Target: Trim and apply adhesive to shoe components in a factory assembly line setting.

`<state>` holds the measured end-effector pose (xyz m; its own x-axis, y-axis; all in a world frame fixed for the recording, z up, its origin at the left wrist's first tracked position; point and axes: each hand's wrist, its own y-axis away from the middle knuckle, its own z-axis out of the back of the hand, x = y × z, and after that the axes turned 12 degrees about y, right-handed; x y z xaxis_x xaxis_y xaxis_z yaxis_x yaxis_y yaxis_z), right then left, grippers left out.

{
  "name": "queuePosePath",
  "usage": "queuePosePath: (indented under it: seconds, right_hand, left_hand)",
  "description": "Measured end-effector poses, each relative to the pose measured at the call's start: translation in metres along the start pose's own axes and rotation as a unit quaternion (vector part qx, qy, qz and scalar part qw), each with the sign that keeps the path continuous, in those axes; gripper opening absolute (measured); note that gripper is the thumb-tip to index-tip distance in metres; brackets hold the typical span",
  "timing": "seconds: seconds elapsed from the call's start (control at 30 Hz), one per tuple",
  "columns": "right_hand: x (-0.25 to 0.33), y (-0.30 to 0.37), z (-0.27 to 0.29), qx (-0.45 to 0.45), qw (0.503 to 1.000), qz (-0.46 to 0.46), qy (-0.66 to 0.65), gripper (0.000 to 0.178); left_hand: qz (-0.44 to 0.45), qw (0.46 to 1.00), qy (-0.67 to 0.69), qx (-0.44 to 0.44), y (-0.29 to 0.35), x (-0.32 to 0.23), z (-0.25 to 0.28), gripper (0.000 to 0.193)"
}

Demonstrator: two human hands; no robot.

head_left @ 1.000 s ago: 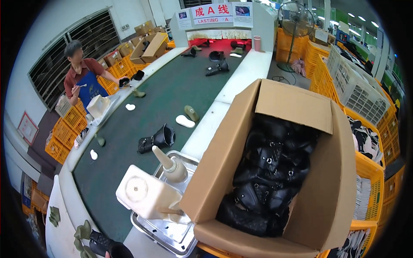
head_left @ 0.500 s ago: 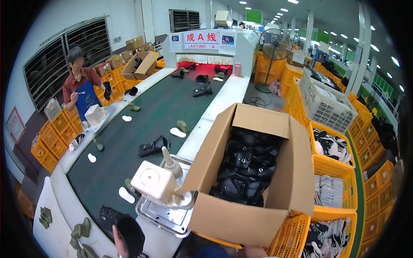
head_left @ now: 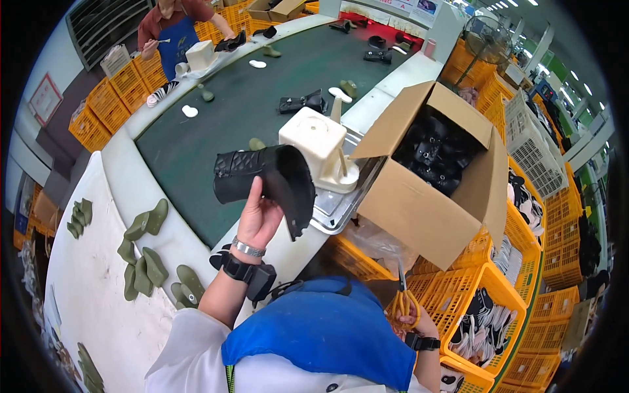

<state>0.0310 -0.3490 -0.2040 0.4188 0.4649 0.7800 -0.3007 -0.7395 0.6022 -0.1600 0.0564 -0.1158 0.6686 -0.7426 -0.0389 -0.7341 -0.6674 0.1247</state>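
Note:
My left hand (head_left: 260,221) grips a black boot upper (head_left: 252,175) from below, thumb against its side. The upper lies sideways over the near edge of the green conveyor belt (head_left: 177,150), its wide opening facing right. Low at the right, my right hand (head_left: 422,321) holds scissors (head_left: 405,298) by their yellow handles, blades pointing up. Just right of the boot upper stands a white square container (head_left: 313,141) on a metal tray (head_left: 333,213). Beyond it, an open cardboard box (head_left: 419,216) holds several black uppers (head_left: 436,154).
Several green shoe lasts (head_left: 154,265) lie on the white table (head_left: 92,275) at my left. White insoles (head_left: 190,111) and another black upper (head_left: 301,103) rest on the belt. Yellow crates (head_left: 485,288) line my right side. Across the belt a co-worker (head_left: 177,29) handles a black upper.
My view has tipped downward. My left hand has lifted the boot upper higher in front of me. My right hand with the scissors has come into sight. The co-worker's black upper is now lower.

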Motion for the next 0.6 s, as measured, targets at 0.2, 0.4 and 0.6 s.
queuePosePath:
  seconds: [0.2, 0.4, 0.6]
  right_hand:
    - [0.022, 0.022, -0.025, 0.071, 0.99, 0.113, -0.052, 0.064]
    - [-0.022, 0.015, 0.03, 0.081, 0.993, -0.039, 0.08, 0.047]
    - [-0.059, 0.049, 0.062, 0.035, 0.976, -0.14, 0.162, 0.051]
  left_hand:
    - [-0.084, 0.988, -0.126, 0.014, 0.013, 0.015, 0.0, 0.023]
    - [-0.175, 0.947, -0.269, -0.02, 0.023, 0.014, -0.015, 0.012]
    - [-0.123, 0.955, -0.269, 0.014, 0.011, 0.002, 0.003, 0.033]
